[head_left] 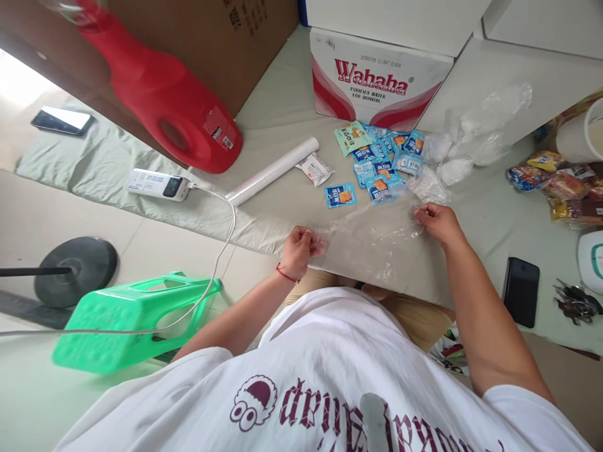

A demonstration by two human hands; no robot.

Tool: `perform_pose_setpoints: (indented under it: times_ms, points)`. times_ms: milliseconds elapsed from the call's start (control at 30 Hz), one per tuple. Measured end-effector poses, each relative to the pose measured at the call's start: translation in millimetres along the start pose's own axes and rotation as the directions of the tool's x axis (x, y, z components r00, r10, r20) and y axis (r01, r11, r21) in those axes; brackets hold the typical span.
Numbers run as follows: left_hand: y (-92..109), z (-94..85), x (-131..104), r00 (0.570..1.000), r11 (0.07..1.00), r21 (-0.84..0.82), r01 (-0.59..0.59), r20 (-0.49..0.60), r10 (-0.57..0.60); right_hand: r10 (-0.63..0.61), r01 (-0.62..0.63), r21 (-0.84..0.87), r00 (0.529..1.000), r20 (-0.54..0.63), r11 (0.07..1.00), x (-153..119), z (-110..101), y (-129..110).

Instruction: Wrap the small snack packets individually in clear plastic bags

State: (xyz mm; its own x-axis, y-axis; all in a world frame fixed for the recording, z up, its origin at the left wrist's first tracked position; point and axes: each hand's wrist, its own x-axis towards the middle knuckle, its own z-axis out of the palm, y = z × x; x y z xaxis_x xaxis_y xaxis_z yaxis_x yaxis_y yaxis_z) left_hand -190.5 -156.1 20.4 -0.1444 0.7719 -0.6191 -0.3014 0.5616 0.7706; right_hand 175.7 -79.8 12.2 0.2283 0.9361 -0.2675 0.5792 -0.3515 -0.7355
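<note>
Basically, your left hand (298, 252) and right hand (440, 224) each have a closed grip on the film (372, 242), spread between them over the table (485, 220), probably to keep it flat; packets (384, 168) sit just beyond, likely for easy reach.

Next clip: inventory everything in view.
Film: one, clear, between hands
Packets: many, blue, green, white, beyond film
Roll: one, whitish, middle
Plastic bundles: several, whitish, upper right
Jug: one, red, left
Cardboard box: one, brown, left
Carton: one, white, red, top middle
Plain boxes: several, white, top right
Power bank: one, white, left
Cable: one, white, left
Phones: two, dark, left, right
Stool: one, green, left
Disc: one, black, left
Keys: bunch, dark, right
Wrapped snacks: several, multicoloured, right
Tub: one, white, right
Device: one, white, green, right edge
Cloth: one, greenish, beneath
Shirt: one, white, bottom
Left hand: one, on film
Right hand: one, on film
</note>
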Motion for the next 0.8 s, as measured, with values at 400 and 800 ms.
perform_pose_setpoints:
  times_ms: [400,800]
  points:
    - [-9,-12.2,-24,0.995,0.976,-0.19,0.104,0.029,-0.1,-0.334,0.392,-0.201,0.903,0.271,0.898,-83,6,-34]
    - [-13,-16.7,-35,0.985,0.979,-0.129,0.157,0.092,-0.146,-0.232,-0.023,0.512,0.873,0.428,0.859,-57,106,-115]
